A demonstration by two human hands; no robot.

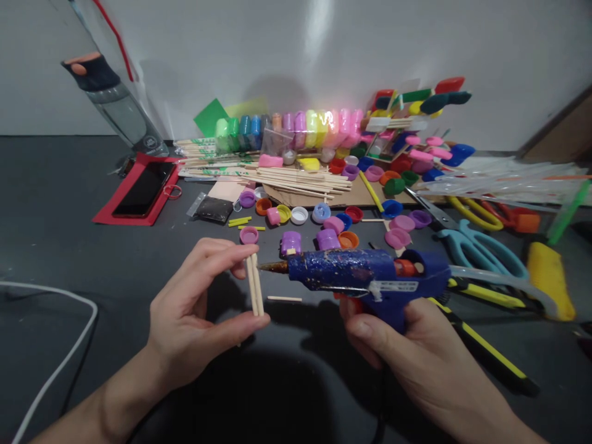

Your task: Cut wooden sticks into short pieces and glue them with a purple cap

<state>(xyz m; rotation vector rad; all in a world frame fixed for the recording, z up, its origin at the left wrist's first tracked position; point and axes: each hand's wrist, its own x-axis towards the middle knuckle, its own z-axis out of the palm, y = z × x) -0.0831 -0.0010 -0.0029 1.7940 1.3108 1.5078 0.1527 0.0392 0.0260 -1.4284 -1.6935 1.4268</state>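
Between thumb and fingers, my left hand point(197, 308) pinches a small bundle of short wooden sticks point(255, 287), held upright side by side. My right hand point(398, 345) is wrapped round the handle of a blue hot glue gun point(342, 269). The gun's metal nozzle points left, at or very near the upper part of the sticks; I cannot tell if it touches. A clear glue stick point(502, 279) runs out of the back of the gun. One loose short stick point(284, 299) lies on the dark table just below the gun.
Beyond my hands lie coloured bottle caps point(299, 215), long wooden skewers point(305, 180) and clay tubs point(291, 242). Blue-handled scissors point(481, 250) and yellow-black cutters point(490, 351) are on the right. At left stand a water bottle point(113, 102), a phone point(144, 190) and a white cable point(60, 364).
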